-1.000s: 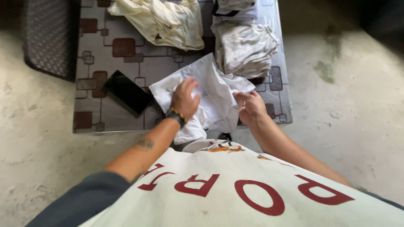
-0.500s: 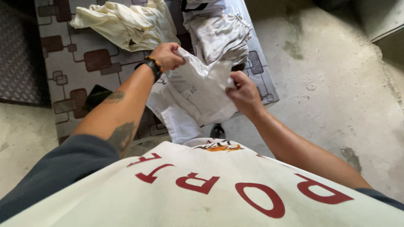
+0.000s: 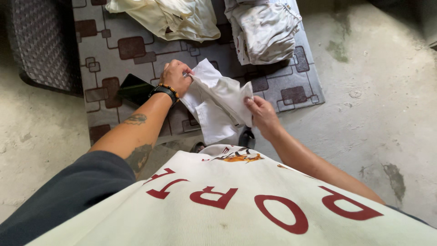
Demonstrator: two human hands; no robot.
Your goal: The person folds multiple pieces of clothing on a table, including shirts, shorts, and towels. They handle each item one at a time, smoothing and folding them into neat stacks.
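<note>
Standing on concrete floor point(image 3: 378, 118); patterned low table point(image 3: 136, 59) holds clothes.

garment point(image 3: 217, 102) between hands, above table point(image 3: 136, 59); phone point(image 3: 135, 89) left; two cloth piles point(image 3: 175, 17) behind.

Stained grey concrete floor point(image 3: 373, 114) surrounds a low table point(image 3: 114, 68) patterned with brown squares.
</note>
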